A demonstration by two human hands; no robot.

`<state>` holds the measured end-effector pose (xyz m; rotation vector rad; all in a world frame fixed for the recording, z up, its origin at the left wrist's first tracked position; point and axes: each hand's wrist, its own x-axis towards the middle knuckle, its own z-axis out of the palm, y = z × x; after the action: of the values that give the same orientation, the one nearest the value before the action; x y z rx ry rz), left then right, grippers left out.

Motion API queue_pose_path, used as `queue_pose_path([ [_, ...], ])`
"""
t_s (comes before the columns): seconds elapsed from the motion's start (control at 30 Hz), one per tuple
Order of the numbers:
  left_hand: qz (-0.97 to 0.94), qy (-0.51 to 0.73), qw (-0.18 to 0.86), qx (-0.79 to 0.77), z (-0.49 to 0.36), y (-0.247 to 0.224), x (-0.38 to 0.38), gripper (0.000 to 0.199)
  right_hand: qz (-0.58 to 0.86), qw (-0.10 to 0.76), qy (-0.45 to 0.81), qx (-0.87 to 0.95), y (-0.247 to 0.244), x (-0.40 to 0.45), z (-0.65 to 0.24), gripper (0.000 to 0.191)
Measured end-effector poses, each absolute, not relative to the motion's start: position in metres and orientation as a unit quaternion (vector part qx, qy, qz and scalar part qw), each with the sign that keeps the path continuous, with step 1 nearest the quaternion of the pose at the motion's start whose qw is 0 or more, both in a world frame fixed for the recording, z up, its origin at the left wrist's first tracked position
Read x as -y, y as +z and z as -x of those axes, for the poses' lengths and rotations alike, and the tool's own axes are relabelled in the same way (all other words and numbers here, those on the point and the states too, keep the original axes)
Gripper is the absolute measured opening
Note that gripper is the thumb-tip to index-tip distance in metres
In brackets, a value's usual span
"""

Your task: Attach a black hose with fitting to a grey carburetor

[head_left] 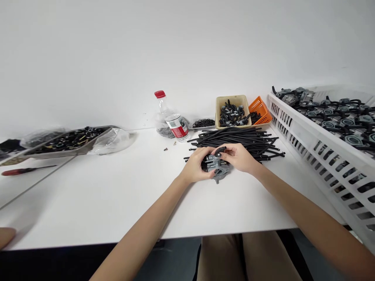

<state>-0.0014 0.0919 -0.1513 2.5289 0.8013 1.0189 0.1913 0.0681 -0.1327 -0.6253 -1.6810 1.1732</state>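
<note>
Just above the white table, a grey metal carburetor [222, 171] is held between my two hands. My left hand [198, 166] wraps round its left side, thumb across the front. At its top, a short black rubber elbow piece [220, 150] is pinched in the fingers of my right hand [238, 157]; whether it is seated on the carburetor I cannot tell. Directly behind the hands lies a pile of black hoses [243, 141]. Beyond them stands a cream bin [217, 113] holding several small black and metal fittings.
To the right, a white slatted crate [319, 136] is filled with carburetors. An orange basket [265, 113] leans by the cream bin. A bottle [177, 127] stands behind my left hand. At far left are a parts tray [55, 155], a screwdriver [25, 171] and part of another person's hand [6, 236].
</note>
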Motion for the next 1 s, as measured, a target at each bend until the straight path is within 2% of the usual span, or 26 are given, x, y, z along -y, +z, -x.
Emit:
queue_pose_path([
  [0.13,-0.878,0.352,0.148,-0.287,0.0023,-0.1522,-0.0921,0.048,0.265,0.497,0.445,0.696,-0.1315,-0.0651,-0.1903,0.014],
  [0.33,-0.882,0.351,0.154,-0.275,0.0026,-0.1521,-0.0932,0.049,0.347,0.501,0.338,0.717,-0.1270,-0.0636,-0.1890,0.014],
  [0.57,-0.880,0.349,0.167,-0.274,0.0032,-0.1530,-0.0941,0.049,0.384,0.483,0.368,0.695,-0.1284,-0.0639,-0.1909,0.012],
  [0.77,-0.883,0.349,0.160,-0.271,0.0028,-0.1507,-0.0930,0.047,0.312,0.479,0.374,0.730,-0.1327,-0.0661,-0.1970,0.020],
  [1.0,-0.882,0.341,0.160,-0.285,0.0038,-0.1497,-0.0909,0.049,0.301,0.497,0.362,0.729,-0.1310,-0.0657,-0.1960,0.016],
])
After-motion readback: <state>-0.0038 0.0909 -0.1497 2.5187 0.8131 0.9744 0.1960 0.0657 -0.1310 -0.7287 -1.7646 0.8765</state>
